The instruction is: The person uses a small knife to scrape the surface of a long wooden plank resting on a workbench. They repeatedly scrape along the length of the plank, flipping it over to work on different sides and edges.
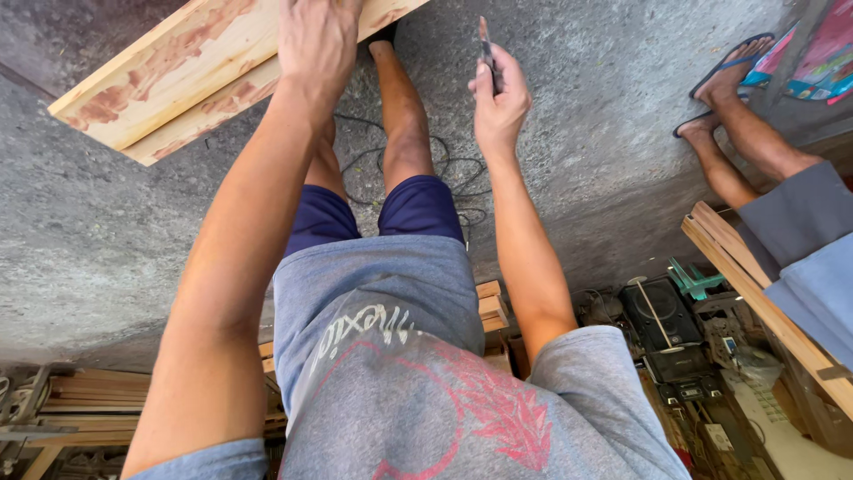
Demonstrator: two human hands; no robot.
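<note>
1. Rough grey concrete floor (107,231) fills the view, seen from above the person's head, so the picture reads upside down and the person's own legs stretch toward the top edge.
2. On that floor, at the upper left, lies a pale wooden plank (169,76) with reddish streaks, running on a slant out of the frame.
3. Left hand (316,40) rests on the plank's edge, palm down; its fingers run past the top edge, so whether they curl round the wood cannot be told.
4. Right hand (499,102) is raised clear of the plank, fingers closed round a thin dark pencil-like tool (486,53) that points upward.
5. A thin black cable (444,169) loops loosely over the floor between and beside the person's legs, right under the right forearm.
6. Another person's bare legs and blue flip-flops (724,76) stand at the upper right, well apart from both hands.
7. A wooden frame (764,307) slants along the right side, beside a dark box-shaped device (662,320) and a green plastic piece (693,283).
8. Stacked wooden slats (89,391) lie at the lower left, and short wood blocks (490,307) sit by the right elbow.
</note>
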